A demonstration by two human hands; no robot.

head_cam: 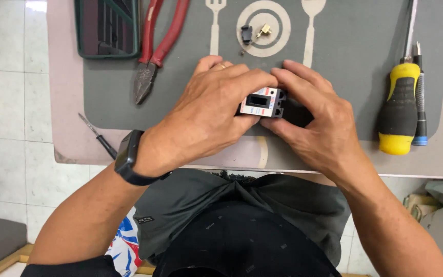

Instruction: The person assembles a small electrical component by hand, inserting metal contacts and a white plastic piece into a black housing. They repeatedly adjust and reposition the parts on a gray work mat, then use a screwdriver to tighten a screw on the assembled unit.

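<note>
Dark shorts [242,225] and the person's lap fill the bottom of the view, with both forearms reaching out over them to the worktop [73,143]. One black band watch [128,159] sits on the left wrist.

Both hands meet on one small white circuit breaker [263,101], the kind with a black switch window and red markings. It sits on the grey placemat [355,77], near the front edge, right in the middle. Left hand [206,110] wraps over its left side with fingers curled across the top, grip clamped on the breaker. Right hand [311,115] pinches it from the right side and below, also closed on it.

Counting the rest: one pair of red-handled pliers [152,51] up left, one thin black screwdriver [98,137] lying off the mat on the left, one fat yellow-and-black screwdriver [398,107] on the right with one slimmer tool [420,107] tucked right beside it. Two small loose parts sit inside the printed plate circle at the top, one black [246,34] and one brass [264,30]. One dark green tray [107,28] sits in the top left corner.
</note>
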